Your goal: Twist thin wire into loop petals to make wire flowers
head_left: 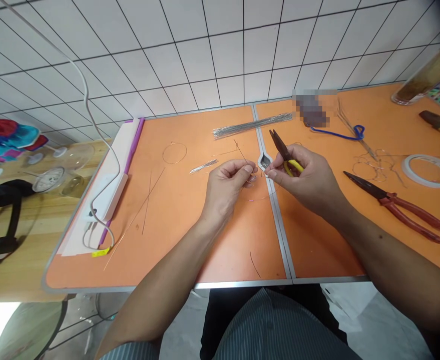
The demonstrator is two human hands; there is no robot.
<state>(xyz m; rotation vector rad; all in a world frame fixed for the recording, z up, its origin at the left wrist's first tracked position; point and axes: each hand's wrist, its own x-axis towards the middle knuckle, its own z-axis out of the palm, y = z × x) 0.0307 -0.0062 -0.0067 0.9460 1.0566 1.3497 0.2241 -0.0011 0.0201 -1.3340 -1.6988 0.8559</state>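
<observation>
Bench: smooth orange panels, metal edging. Behind lies a bundle of straight, silvery wires. Left hand pinches fine wire, fingertips together; right hand is wrapped around pliers, dark tapered jaws, yellow handles. Wire: thin, bent, over bench, just left of seam; finer shape unclear.

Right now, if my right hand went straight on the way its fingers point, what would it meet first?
Most likely your left hand, near the metal table seam. Depth is unclear from this single view, so your right hand might pass above or below.
</observation>
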